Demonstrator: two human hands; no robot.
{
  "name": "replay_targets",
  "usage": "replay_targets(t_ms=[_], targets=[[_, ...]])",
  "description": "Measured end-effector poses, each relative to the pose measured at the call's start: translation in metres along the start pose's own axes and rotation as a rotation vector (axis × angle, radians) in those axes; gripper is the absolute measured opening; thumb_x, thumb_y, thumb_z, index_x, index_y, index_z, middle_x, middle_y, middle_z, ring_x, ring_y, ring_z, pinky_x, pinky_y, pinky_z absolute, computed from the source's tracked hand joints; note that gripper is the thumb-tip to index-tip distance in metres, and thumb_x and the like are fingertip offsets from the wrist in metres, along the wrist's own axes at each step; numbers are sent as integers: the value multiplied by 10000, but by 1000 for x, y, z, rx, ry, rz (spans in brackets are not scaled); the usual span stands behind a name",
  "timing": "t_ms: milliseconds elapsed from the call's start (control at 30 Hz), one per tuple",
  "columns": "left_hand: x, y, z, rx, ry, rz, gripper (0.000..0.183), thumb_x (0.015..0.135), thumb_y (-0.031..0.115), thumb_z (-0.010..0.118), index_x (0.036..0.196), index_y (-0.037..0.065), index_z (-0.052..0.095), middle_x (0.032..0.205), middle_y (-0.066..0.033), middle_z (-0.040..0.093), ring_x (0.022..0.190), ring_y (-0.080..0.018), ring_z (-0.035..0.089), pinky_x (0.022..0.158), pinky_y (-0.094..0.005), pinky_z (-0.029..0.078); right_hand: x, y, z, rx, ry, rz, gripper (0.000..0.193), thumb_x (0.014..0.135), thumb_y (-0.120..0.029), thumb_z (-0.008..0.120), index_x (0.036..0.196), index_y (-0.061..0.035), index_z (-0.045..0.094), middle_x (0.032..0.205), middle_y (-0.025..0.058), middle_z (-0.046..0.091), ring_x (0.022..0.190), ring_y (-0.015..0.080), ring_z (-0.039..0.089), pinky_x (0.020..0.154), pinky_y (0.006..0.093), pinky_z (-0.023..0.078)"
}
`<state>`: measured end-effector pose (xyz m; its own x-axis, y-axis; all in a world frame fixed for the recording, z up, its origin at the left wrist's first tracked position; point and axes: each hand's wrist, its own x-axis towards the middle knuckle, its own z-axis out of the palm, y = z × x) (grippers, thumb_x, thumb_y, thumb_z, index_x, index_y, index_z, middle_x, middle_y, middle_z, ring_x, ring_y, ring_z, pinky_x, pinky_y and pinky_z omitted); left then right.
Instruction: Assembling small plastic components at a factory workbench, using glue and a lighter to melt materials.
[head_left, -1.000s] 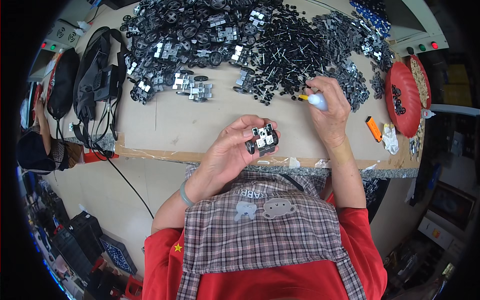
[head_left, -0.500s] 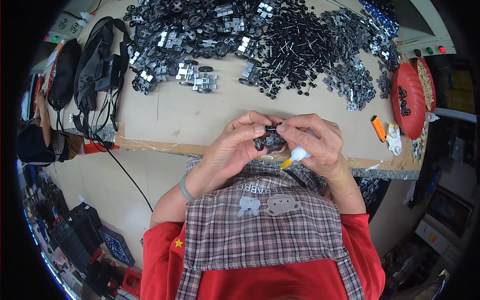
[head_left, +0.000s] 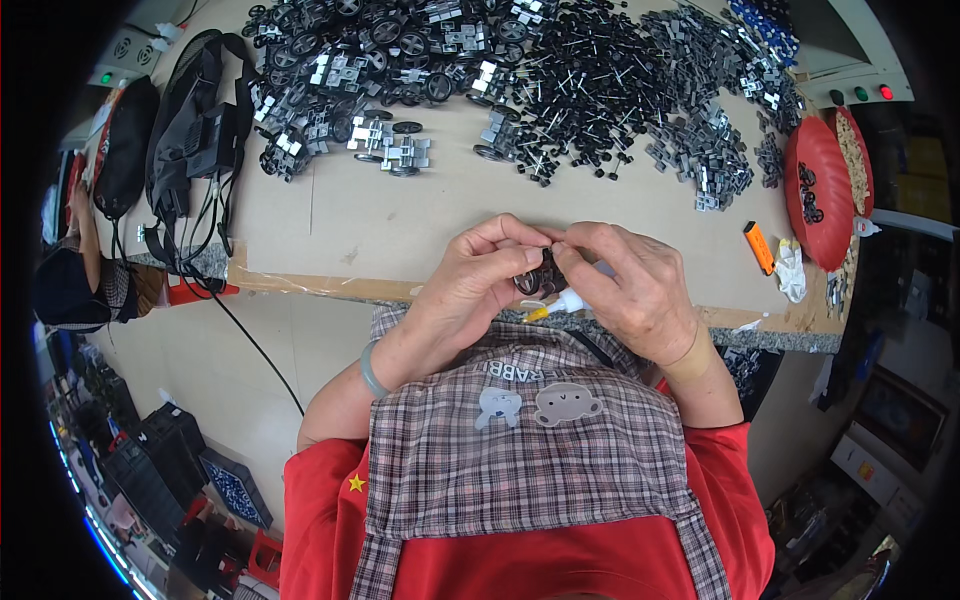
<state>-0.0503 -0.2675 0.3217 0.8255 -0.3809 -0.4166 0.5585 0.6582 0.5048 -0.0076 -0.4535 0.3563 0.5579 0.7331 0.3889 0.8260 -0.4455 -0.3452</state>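
Just over the table's near edge, my left hand point(head_left: 478, 268) pinches a small dark wheeled chassis point(head_left: 537, 283) between thumb and fingers. The fingertips of my right hand point(head_left: 635, 290) meet it from the other side and close on its upper end. Tucked under the right fingers is a small white squeeze bottle point(head_left: 570, 301), its yellow nozzle pointing left and down below the chassis. My fingers hide much of the chassis and the rear of the bottle.
Beyond my hands lie heaps of wheeled chassis point(head_left: 400, 60), black axles point(head_left: 590, 90) and grey clips point(head_left: 700, 150). On the right are an orange lighter-like object point(head_left: 758, 248), a crumpled white piece point(head_left: 790, 272) and a red bowl point(head_left: 825, 215). A black bag point(head_left: 185, 140) stands left.
The chassis has turned in my fingers, with its wheel now facing more toward me. My right hand has shifted slightly, and the bottle's nozzle has swung left and up.
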Motion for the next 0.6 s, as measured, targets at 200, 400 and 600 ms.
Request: replay_targets(t_ms=[200,400,600], targets=[[2,-1,-3,-24,18,16,92,869,107,567,931,43,588,972,-69,618,895,-138,602,752,-324,534,4,-3,-9,119,-67,172,175,706,19,642,875,-20,618,887,50,565,665,160,616,548,289,526],[4,1,-11,-196,-147,31,136,872,120,532,973,39,574,1143,-215,576,1040,-276,599,863,-405,521,-15,4,-6,966,196,597,446,779,-41,671,1175,-20,468,1042,93,515,764,110,573,644,221,474],[4,1,-14,-252,-177,29,145,872,148,514,965,49,564,1151,-239,560,1046,-301,590,854,-414,516,-26,7,-1,1193,219,609,472,794,-83,657,1202,-26,425,1113,127,461,878,143,543,791,265,448]])
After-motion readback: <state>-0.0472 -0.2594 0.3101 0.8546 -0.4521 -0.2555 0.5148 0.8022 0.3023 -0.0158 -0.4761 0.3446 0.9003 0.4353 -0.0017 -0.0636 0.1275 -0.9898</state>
